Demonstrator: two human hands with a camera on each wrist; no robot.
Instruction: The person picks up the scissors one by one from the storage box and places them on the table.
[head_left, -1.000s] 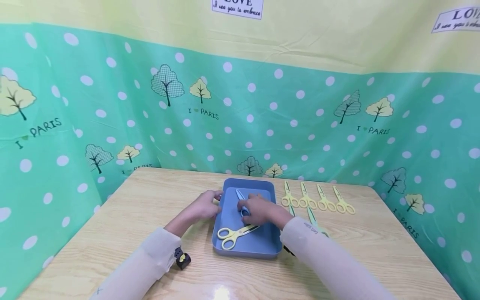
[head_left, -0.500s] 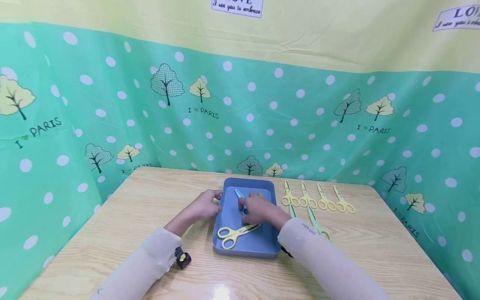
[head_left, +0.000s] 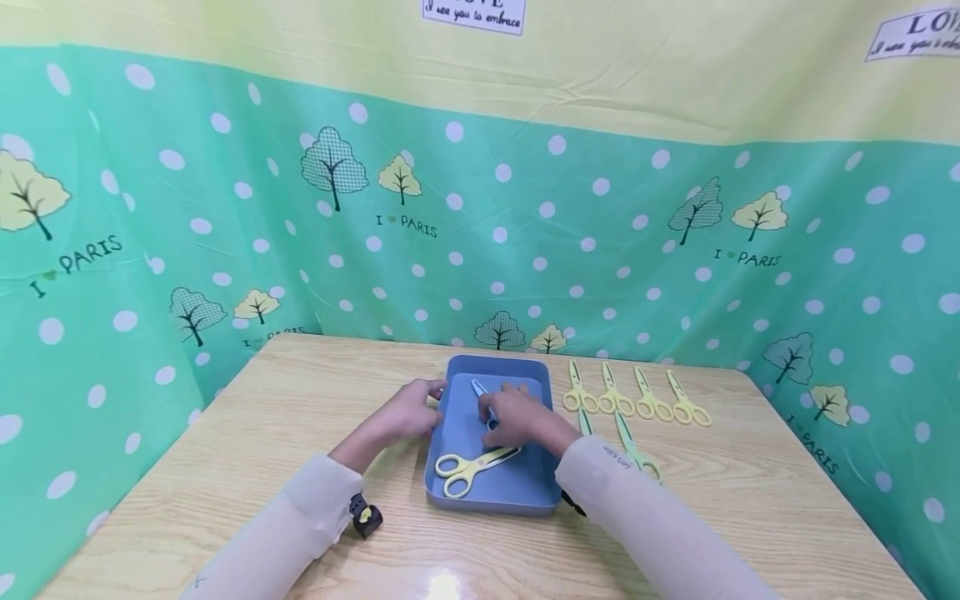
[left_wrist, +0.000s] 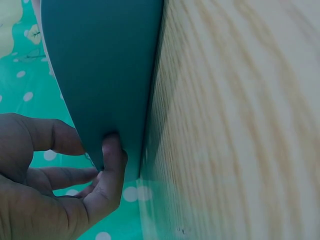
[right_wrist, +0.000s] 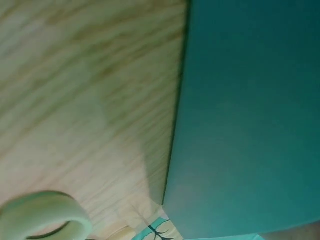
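Observation:
A blue rectangular tray (head_left: 495, 507) stands on the table, and its outer wall (left_wrist: 107, 65) fills much of the left wrist view. My left hand (head_left: 411, 410) pinches the tray's left side, with thumb and fingers about the wall. Inside the tray, my right hand (head_left: 517, 418) holds a pair of blue scissors (head_left: 478, 387) by the handle end. The blades point to the back left; the handles are mostly hidden by the fingers. Yellow scissors (head_left: 463, 472) lie in the front of the tray, handles to the left. The right wrist view does not show the right hand's grip.
Several yellow scissors (head_left: 611, 398) lie in a row on the table right of the tray. Green scissors (head_left: 636, 450) lie in front of them, some partly behind the right sleeve. A polka-dot curtain (head_left: 510, 233) hangs behind the wooden table (head_left: 322, 375).
My right hand has shifted very slightly over the blue scissors, and their handle shows a little less than a second ago. The left hand and the tray stay in place.

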